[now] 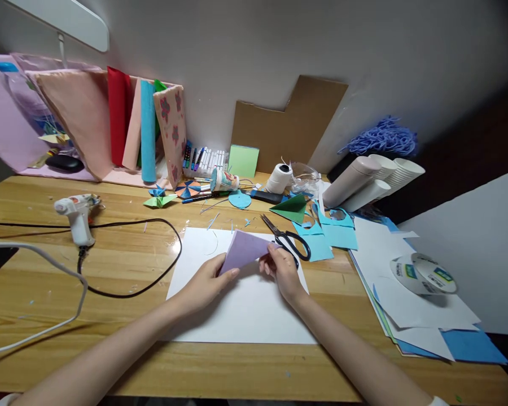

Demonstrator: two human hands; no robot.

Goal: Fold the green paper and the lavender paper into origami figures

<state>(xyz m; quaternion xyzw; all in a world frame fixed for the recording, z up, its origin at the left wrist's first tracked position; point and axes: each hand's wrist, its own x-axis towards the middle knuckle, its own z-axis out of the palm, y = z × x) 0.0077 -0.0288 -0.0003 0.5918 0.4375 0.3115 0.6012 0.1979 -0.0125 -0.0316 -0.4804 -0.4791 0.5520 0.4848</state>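
Note:
A folded piece of purple paper (246, 249) is held up between both hands, above a white sheet (245, 316) that lies on the wooden table. My left hand (209, 279) grips its left end, thumb on the near face and the other fingers hidden behind. At the right corner, my right hand (281, 268) pinches the paper between thumb and fingers. Just beyond that hand lie black-handled scissors (290, 239), blades pointing up and left, partly over the white sheet.
A white glue gun (78, 220) with a looping black cord stands at left. Cut blue paper (338, 234), a green folded paper (290, 208) and a thread spool (278, 179) are at the back. On the right, a tape roll (423, 274) rests on stacked paper; paper cups (402, 175) lie behind.

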